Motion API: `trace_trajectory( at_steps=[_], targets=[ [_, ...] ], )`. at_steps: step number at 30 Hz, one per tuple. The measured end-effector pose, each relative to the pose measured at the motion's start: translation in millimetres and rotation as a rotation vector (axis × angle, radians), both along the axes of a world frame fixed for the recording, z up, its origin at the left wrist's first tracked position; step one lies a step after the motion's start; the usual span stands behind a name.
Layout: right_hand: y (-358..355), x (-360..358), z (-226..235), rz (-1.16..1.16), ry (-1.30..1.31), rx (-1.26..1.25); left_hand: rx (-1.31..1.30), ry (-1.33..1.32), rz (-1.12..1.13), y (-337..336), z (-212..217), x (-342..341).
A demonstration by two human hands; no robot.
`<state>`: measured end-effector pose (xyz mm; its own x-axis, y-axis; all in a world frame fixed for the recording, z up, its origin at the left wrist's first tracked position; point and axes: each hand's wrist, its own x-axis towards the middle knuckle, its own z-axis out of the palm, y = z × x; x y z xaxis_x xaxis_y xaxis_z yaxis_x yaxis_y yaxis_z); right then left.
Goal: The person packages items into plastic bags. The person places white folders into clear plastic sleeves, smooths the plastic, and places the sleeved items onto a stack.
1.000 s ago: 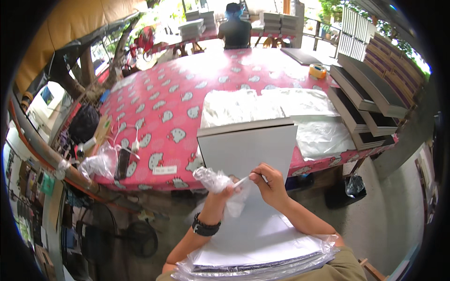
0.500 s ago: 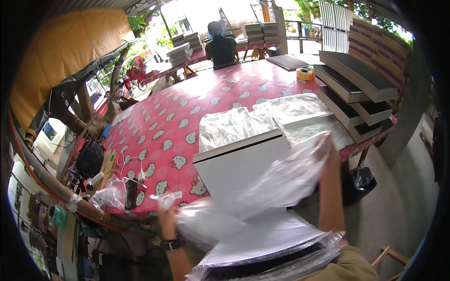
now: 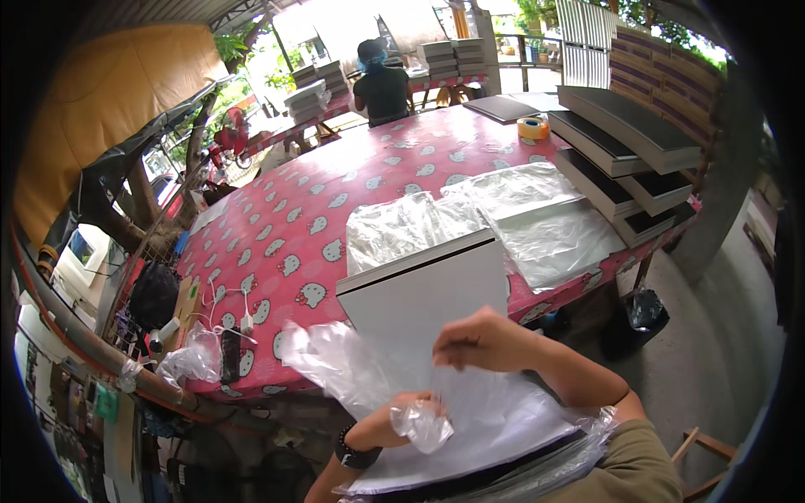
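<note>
A clear plastic bag (image 3: 331,365), crumpled and smeared by motion, hangs from my left hand (image 3: 411,412), which is closed round a bunched part of it. My left wrist has a dark band. Just above it, my right hand (image 3: 482,339) has bent fingers pinching the bag's thin edge. The two hands are close together over my lap. Below them lie white sheets (image 3: 503,427) with a dark layer and more clear plastic beneath. Right in front, a thick white slab (image 3: 428,289) with a black line along its edge leans at the table's near side.
Clear plastic sleeves (image 3: 549,235) lie flat on the pink patterned table (image 3: 277,243). Thick black-covered books (image 3: 625,134) are stacked at the right, near an orange tape roll (image 3: 532,127). A cable and power strip (image 3: 231,356) sit left. Another person (image 3: 383,88) stands beyond the table.
Both hands have come together from wide apart: the left moved right and down, the right moved left and down. The stretched plastic bag is now gathered between them. The view shifted slightly.
</note>
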<state>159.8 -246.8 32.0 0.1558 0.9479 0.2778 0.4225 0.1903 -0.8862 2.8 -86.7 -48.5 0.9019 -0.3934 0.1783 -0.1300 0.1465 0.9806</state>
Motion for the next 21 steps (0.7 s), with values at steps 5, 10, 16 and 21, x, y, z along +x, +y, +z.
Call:
trace_trajectory(
  at_steps=[5, 10, 16, 21],
  targets=[
    [-21, 17, -28, 0.655, 0.228, -0.397, -0.209, 0.031, 0.155, 26, -8, -16],
    [-31, 34, -63, 0.702, 0.714, 0.268, -0.189, 0.096, 0.324, 40, -9, -28],
    [-59, 57, -86, 0.065, 1.181, 0.6, -0.225, 0.116, 0.309, 20, -34, -27],
    [-52, 55, -81, 0.809, 0.592, -0.204, -0.212, 0.101, 0.473, 30, -18, -26]
  ],
)
